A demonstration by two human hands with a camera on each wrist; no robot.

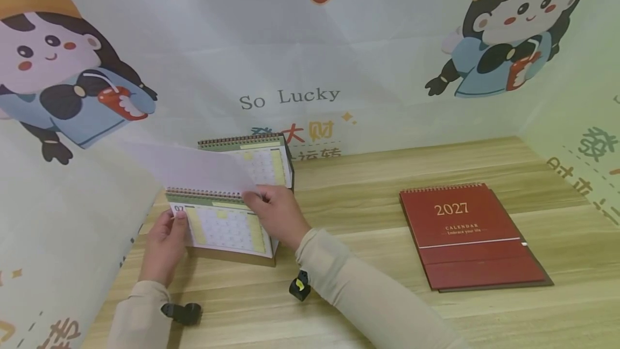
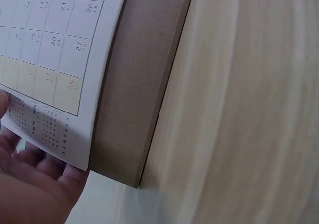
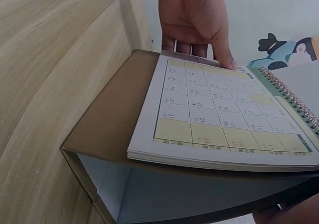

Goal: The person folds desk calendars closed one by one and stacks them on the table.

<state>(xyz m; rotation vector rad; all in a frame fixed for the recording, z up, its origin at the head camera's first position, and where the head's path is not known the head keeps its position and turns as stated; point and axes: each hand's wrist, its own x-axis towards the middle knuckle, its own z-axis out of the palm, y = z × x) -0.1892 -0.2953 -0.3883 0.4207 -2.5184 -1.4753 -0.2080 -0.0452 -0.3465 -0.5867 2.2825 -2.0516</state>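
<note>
And here's the front calendar (image 1: pixel 225 225), standing at the left of the wooden tabletop (image 1: pixel 353 203), its page marked 07 facing the person. The left hand (image 1: pixel 166 238) has the page's left edge in a firm pinch, thumb on the front, fingers tucked behind, just below the number! Over to the right hand (image 1: pixel 281 214): thumb and bent fingers close together, gripping at the right end of the rings (image 1: pixel 208 193), right by the corner of a lifted sheet (image 1: pixel 194 168). That sheet slants up and left, past the stand's left edge, covering part of the rear calendar (image 1: pixel 271 163) from view. Tight quarters back there: the second calendar stands just behind the first, near the printed backdrop (image 1: pixel 387 42).

Down at the lower edge, the pages end short of the stand, leaving a brown strip (image 2: pixel 134 99) showing along the wood. The right wrist view looks into the stand's open side, a hollow between its panels.

Room on the left is slim, the tabletop's edge running near the left hand. On the right it's roomier, a broad stretch of wood reaching to the red calendar (image 1: pixel 465 230), marked 2027, well apart from both hands.
</note>
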